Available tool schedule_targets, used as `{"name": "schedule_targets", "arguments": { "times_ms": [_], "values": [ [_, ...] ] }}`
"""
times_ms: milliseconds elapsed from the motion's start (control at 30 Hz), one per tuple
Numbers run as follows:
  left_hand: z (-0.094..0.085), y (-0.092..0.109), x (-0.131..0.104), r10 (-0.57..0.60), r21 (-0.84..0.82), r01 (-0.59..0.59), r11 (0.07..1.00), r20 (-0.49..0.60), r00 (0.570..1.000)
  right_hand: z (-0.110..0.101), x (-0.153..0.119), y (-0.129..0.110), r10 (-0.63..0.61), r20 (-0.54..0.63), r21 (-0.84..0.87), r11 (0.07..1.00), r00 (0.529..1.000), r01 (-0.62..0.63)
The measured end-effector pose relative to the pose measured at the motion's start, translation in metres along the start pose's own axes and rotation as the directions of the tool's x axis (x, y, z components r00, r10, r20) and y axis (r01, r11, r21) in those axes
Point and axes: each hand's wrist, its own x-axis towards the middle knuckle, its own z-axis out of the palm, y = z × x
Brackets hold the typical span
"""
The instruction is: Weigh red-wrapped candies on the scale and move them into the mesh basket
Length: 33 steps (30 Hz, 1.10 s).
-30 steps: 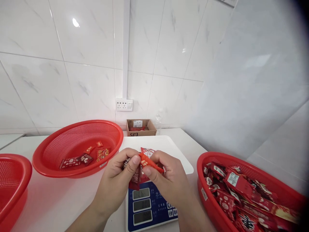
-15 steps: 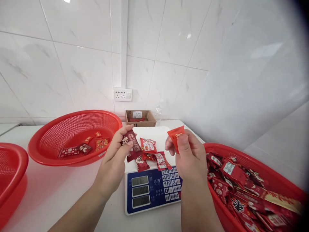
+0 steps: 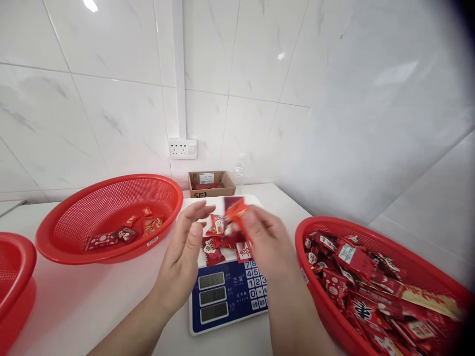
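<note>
My right hand (image 3: 265,232) is over the scale, its fingers closed on an orange-red snack packet (image 3: 235,210). A dark maroon packet (image 3: 230,201) shows right behind that one and seems to be in the same hand; motion blurs both. To the left, my left hand (image 3: 185,252) is open, fingers apart and nothing in them. Beneath my hands, several red snack packets (image 3: 213,252) lie on the white pan of a digital scale (image 3: 237,291) with a blue number panel. My right hand and forearm cover part of its keys.
A red plastic basket (image 3: 304,225) heaped with wrapped snacks stands at the right. On the left, another red basket (image 3: 48,247) holds several packets, and a third basket (image 3: 22,247) is cut off by the frame. A small cardboard box (image 3: 230,190) sits behind the scale, near the wall.
The maroon packet has left my left hand, which now stands open. My right hand has moved left across the scale with the orange-red packet, and the maroon one now appears beside it.
</note>
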Motion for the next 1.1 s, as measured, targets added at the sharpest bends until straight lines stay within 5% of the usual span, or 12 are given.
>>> {"name": "schedule_targets", "arguments": {
  "times_ms": [100,233,400,600,833,1100],
  "values": [
    [0.002,-0.012,0.006,0.046,0.321,-0.126,0.939,0.245,0.968,-0.016,0.005,-0.005,-0.142,-0.337,0.143,0.969,0.931,0.200],
    [0.014,-0.032,0.006,0.058,0.638,-0.376,0.671,0.461,0.886,-0.028,0.001,-0.017,-0.256,-0.409,0.088,0.944,0.876,0.318],
    [0.035,-0.040,-0.006,0.035,0.785,-0.436,0.440,0.470,0.882,-0.031,-0.009,-0.028,-0.282,-0.413,0.120,0.926,0.866,0.359],
    [0.047,-0.036,-0.019,0.093,0.755,-0.547,0.360,0.555,0.827,-0.038,-0.011,-0.032,-0.298,-0.403,0.141,0.914,0.866,0.380],
    [0.032,-0.045,-0.011,0.203,0.746,-0.621,0.242,0.587,0.784,-0.048,-0.011,-0.036,-0.305,-0.455,0.256,0.855,0.837,0.451],
    [0.016,-0.051,-0.009,0.178,0.788,-0.595,0.156,0.570,0.802,-0.049,-0.012,-0.036,-0.340,-0.392,0.300,0.832,0.855,0.468]
  ]
}}
